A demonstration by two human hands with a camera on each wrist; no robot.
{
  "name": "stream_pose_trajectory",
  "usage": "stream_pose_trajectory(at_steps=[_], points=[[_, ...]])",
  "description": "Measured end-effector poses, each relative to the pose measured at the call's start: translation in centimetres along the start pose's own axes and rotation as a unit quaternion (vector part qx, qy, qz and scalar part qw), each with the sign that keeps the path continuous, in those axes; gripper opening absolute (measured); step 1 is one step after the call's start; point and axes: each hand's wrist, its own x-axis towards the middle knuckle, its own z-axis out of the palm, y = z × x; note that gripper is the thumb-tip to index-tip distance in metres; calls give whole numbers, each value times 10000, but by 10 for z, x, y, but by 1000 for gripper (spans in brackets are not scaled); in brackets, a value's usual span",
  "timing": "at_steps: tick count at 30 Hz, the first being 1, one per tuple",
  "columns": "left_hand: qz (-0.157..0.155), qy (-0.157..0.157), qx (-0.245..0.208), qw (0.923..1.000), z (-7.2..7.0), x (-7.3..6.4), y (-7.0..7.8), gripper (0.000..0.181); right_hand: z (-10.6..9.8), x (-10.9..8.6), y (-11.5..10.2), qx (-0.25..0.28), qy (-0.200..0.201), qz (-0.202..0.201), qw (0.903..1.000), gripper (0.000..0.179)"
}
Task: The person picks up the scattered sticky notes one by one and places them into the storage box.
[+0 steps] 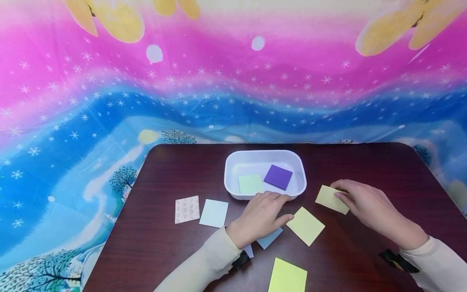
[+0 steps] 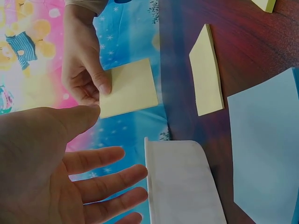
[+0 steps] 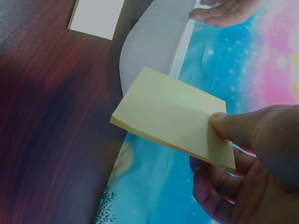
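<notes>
Between thumb and fingers, my right hand (image 1: 372, 209) pinches a pale yellow sticky note pad (image 1: 328, 198), raised to the right of the white plastic tray (image 1: 229, 186). The right wrist view shows the thumb on top of this pad (image 3: 170, 114) and the fingers beneath. My left hand (image 1: 260, 215) is at the tray's front rim with fingers extended and nothing in its grasp; whether the fingertips touch the rim, I cannot tell. Inside the tray lie a purple pad (image 1: 278, 177) and a pale green pad (image 1: 250, 184). Another pale yellow pad (image 1: 305, 226) lies just right of my left hand.
On the dark wooden table (image 1: 350, 162), a patterned pad (image 1: 187, 209) and a whitish pad (image 1: 214, 213) lie to the left. A blue pad (image 1: 270, 238) and a lavender pad (image 1: 249, 251) are partly hidden under my left arm. A brighter yellow pad (image 1: 288, 275) lies nearest me.
</notes>
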Motion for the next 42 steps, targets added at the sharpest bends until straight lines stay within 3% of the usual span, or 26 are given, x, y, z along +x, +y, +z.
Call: stream_pose_trajectory(at_steps=[13,27,42], points=[[-101,-18,11,9999,-7,0,-2,43,-2,1,-3,-34,113,-165,9998,21],[-430,-95,-138,9989,-12,1,-9,48,-2,4,-7,-25,222,-275,9994,21],[-514,19,-280,9983,-15,0,-17,47,-1,10,-10,40,329,-436,9985,24]])
